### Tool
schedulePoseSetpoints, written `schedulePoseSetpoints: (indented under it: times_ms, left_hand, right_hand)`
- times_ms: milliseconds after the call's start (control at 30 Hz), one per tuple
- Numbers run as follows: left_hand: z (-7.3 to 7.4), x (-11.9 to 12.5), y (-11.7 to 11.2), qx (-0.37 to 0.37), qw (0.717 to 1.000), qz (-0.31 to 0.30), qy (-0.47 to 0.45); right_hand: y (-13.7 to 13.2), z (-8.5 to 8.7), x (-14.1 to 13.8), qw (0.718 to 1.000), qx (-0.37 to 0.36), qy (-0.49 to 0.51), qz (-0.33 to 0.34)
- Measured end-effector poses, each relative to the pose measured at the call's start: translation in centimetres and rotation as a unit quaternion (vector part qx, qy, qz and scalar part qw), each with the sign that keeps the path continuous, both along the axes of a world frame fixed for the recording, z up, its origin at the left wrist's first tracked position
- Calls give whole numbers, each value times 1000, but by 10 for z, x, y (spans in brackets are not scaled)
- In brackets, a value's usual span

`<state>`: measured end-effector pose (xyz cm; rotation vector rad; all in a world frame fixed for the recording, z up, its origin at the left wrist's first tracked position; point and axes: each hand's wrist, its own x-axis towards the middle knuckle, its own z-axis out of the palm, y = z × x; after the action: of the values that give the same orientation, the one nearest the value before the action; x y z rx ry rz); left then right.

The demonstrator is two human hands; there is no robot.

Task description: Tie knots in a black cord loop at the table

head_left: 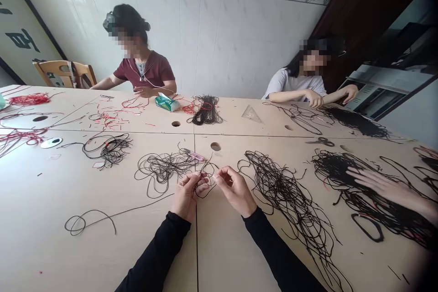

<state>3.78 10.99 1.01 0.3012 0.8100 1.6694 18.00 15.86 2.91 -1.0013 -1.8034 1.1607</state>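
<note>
My left hand, fingers curled, holds a thin black cord whose loops stand up between both hands. A tail of this cord runs out to the left over the table and ends in loose coils. Close by on the right, my right hand is closed in a pinch at the loops; its fingertips partly hide the strand there. Just beyond my left hand lies a loose heap of black cords, with pink-handled thread snips at its edge. A long tangle of knotted black cords spreads beside my right hand.
At right, a co-worker's hand rests on black cords. Two people sit across the table. Scissors, a triangle ruler, a green tissue pack, a black cord bundle and red cords lie farther off.
</note>
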Motion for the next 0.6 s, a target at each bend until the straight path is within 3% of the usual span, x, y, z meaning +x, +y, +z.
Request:
schedulePoseSetpoints:
  times_ms: [133, 367, 600]
  left_hand:
    - [1, 1, 1, 2, 1000, -3, 6]
    - [1, 2, 1, -1, 1000, 7, 13]
    - [1, 3, 0, -10, 1000, 1, 21]
  right_hand:
    - [-2, -1, -1, 998, 44, -46, 20]
    - [-1, -3, 0, 995, 87, -45, 20]
    - [-2, -4, -1, 995, 84, -35, 29]
